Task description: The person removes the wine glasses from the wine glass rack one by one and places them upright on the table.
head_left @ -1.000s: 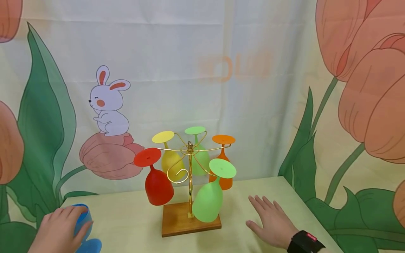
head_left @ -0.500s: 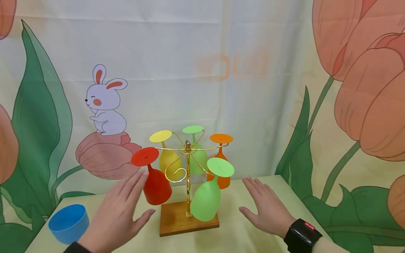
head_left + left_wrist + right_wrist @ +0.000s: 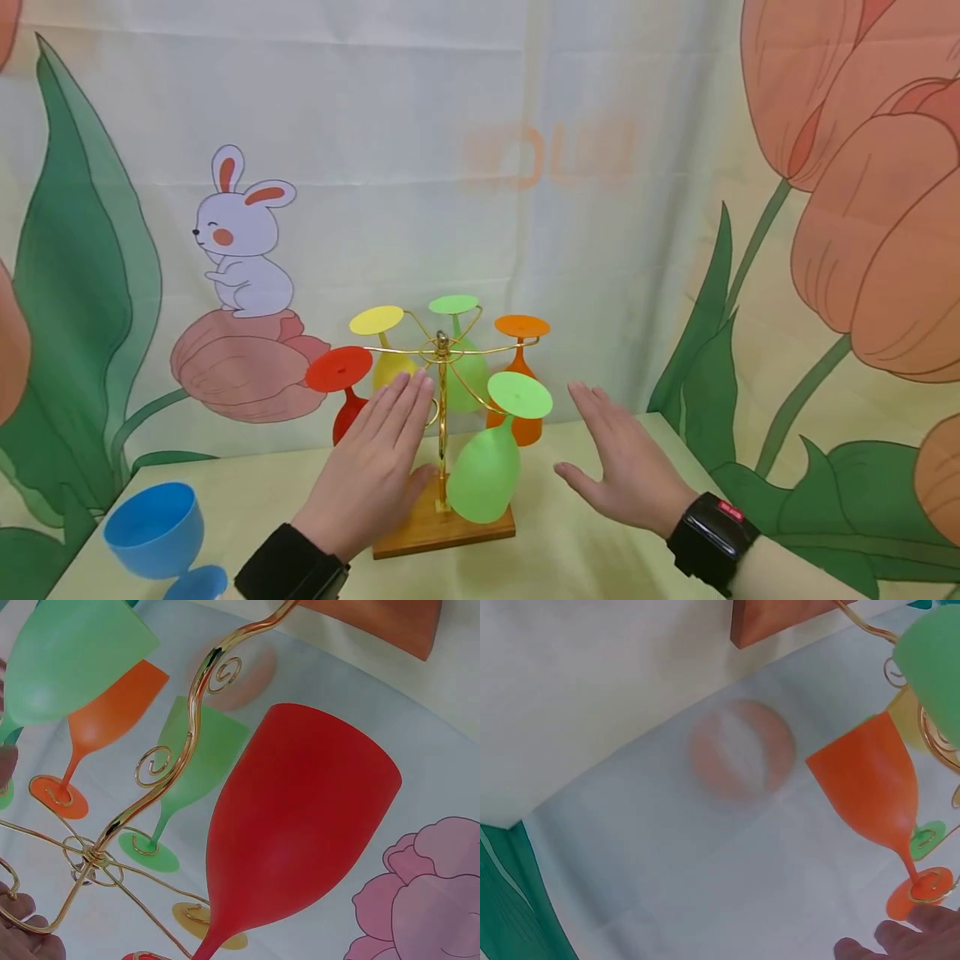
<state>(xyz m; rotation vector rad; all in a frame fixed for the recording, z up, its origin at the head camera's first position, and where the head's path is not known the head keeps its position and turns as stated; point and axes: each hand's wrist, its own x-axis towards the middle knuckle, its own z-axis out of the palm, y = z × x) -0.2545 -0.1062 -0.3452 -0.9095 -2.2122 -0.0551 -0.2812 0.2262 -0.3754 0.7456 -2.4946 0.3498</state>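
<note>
A gold wire glass rack (image 3: 442,442) on a wooden base (image 3: 480,530) holds wine goblets hanging upside down by their feet. They are a red goblet (image 3: 339,369), a yellow goblet (image 3: 377,320), an orange goblet (image 3: 521,326) and two light green ones, with the nearer green goblet (image 3: 486,475) at front right. My left hand (image 3: 367,467) is in front of the rack, fingers straight, covering part of the red goblet. In the left wrist view its fingertips (image 3: 30,941) appear beside a bare hook. Right of the rack, my right hand (image 3: 626,467) is held open, holding nothing.
A blue goblet (image 3: 153,531) stands upright on the pale table (image 3: 600,542) at the left, its foot partly cut off by the frame. Behind the table hangs a curtain (image 3: 397,167) printed with a rabbit and tulips.
My left hand has let go of the blue goblet's rim and moved right to the front of the rack. My right hand has risen slightly. The view has shifted a little.
</note>
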